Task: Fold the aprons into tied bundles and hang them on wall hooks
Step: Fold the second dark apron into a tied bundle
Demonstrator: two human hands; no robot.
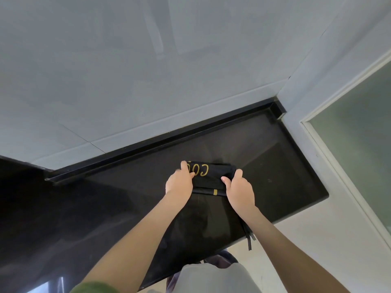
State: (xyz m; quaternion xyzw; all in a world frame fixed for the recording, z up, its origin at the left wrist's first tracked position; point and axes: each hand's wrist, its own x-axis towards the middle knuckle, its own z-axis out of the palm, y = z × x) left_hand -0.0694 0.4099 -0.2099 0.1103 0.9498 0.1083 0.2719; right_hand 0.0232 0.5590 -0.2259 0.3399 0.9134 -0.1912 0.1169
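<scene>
- Reaching out from the bottom of the view, two bare forearms stretch over a glossy black desk (95,208). A green sleeve (93,288) shows at the left elbow.
- Two black ties (249,240) hang over the desk's near edge, under the right forearm.
- The left hand (179,182) grips the left end of a folded black apron (213,178), with its thumb on the far side and its fingers curled onto the top.
- The right hand (240,187) grips the right end, with its thumb round the corner and its forefinger bent onto the cloth.
- The apron lies on the desk between the hands, folded into a short thick band. Gold letters "CO" show on top and a small gold mark on the near fold.
- A raised black lip (160,142) runs along the desk's back edge, against a pale grey tiled wall (148,70).
- A frosted pane (359,123) in a white frame stands at the right.
</scene>
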